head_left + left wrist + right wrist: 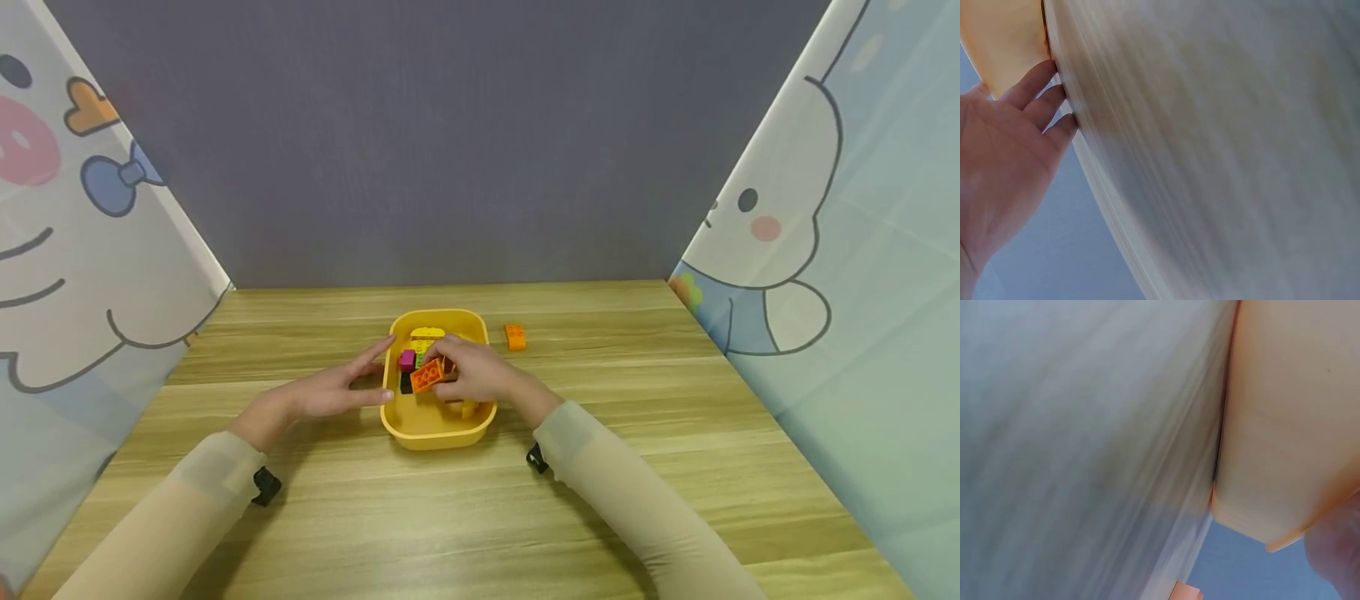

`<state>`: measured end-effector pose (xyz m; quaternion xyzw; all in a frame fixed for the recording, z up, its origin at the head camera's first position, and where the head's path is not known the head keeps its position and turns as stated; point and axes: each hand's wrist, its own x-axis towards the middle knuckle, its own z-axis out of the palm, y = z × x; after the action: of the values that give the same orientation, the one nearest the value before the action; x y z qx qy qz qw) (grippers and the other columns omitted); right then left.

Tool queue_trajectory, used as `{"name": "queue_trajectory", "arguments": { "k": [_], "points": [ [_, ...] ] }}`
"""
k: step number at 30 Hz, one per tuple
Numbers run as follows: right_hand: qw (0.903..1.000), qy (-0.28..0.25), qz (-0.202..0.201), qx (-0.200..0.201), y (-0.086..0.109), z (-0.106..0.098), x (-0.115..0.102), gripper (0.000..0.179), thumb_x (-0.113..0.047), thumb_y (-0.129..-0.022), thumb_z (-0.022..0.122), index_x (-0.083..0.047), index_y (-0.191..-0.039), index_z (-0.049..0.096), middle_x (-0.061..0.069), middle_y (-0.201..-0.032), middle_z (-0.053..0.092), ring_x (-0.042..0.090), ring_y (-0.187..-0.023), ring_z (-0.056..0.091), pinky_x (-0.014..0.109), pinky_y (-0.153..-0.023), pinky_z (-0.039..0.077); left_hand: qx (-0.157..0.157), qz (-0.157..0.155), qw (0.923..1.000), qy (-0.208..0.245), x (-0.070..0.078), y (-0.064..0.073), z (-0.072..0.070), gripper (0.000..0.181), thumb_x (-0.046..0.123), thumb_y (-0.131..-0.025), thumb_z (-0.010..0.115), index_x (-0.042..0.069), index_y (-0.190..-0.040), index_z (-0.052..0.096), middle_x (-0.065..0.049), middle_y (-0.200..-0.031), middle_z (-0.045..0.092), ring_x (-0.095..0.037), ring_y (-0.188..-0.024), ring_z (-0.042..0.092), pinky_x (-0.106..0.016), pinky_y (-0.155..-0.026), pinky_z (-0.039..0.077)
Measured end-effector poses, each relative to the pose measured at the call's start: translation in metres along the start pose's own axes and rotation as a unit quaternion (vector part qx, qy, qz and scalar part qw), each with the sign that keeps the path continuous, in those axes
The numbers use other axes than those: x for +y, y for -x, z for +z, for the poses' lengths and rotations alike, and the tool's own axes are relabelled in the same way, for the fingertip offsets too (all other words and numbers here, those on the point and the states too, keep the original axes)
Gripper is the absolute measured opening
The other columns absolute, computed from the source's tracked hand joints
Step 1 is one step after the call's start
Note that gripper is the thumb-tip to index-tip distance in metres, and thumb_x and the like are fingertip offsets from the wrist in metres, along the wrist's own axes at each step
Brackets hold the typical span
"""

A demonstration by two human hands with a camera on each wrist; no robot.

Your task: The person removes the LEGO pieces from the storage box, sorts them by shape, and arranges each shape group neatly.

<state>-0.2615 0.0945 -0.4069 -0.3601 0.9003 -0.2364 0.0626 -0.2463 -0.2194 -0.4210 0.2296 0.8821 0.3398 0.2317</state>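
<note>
A yellow plastic bin (438,437) holds several building bricks. My right hand (474,368) reaches over its right wall and pinches an orange building brick (427,376), tilted so that its round-patterned face shows. Around that brick lie a magenta brick (407,360), a black brick (407,383) and yellow bricks (426,333). My left hand (330,392) is at the bin's left side, thumb and fingers spread and fairly straight, with the tips at the rim. In the left wrist view its fingers (1032,87) lie against the bin wall. The right wrist view catches only a part of my right hand (1338,547).
Another orange brick (514,337) rests on the wooden table (637,400), just right of the bin's far end. Behind the table rises a dark grey panel (450,150). Cartoon-printed sheets (840,250) stand along both sides.
</note>
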Motion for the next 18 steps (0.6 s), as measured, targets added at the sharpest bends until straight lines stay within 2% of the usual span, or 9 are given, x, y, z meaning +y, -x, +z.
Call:
{"name": "queue_trajectory", "arguments": {
  "k": [9,13,18],
  "points": [
    [0.9977,-0.061,0.031,-0.003,0.0013,-0.0016,-0.0011,0.041,-0.027,-0.090,0.084,-0.024,-0.125,0.064,-0.003,-0.111,0.074,0.012,-0.092,0.069,0.026,-0.075,0.059,0.002,-0.001,1.0000,0.003,0.0002,-0.0013,-0.0012,0.100,0.060,-0.105,0.067,0.044,-0.176,-0.002,-0.027,-0.178,0.029,-0.052,-0.166,0.025,-0.080,-0.129,0.020],
    [0.9974,-0.064,0.034,-0.008,0.0013,-0.0017,-0.0013,0.042,-0.027,-0.089,0.085,-0.024,-0.124,0.063,-0.004,-0.106,0.074,0.011,-0.087,0.067,0.025,-0.070,0.057,0.002,-0.002,1.0000,0.000,0.0001,-0.0013,-0.0007,0.101,0.061,-0.105,0.067,0.044,-0.177,-0.002,-0.027,-0.178,0.030,-0.052,-0.166,0.026,-0.081,-0.128,0.020],
    [0.9977,-0.060,0.031,-0.008,0.0017,-0.0014,-0.0021,0.042,-0.027,-0.087,0.086,-0.023,-0.122,0.063,-0.006,-0.090,0.072,0.010,-0.075,0.062,0.023,-0.061,0.051,0.002,-0.003,1.0000,0.001,-0.0008,-0.0010,0.0001,0.100,0.062,-0.105,0.066,0.044,-0.176,-0.002,-0.027,-0.178,0.029,-0.053,-0.166,0.026,-0.081,-0.128,0.020]
  ]
}}
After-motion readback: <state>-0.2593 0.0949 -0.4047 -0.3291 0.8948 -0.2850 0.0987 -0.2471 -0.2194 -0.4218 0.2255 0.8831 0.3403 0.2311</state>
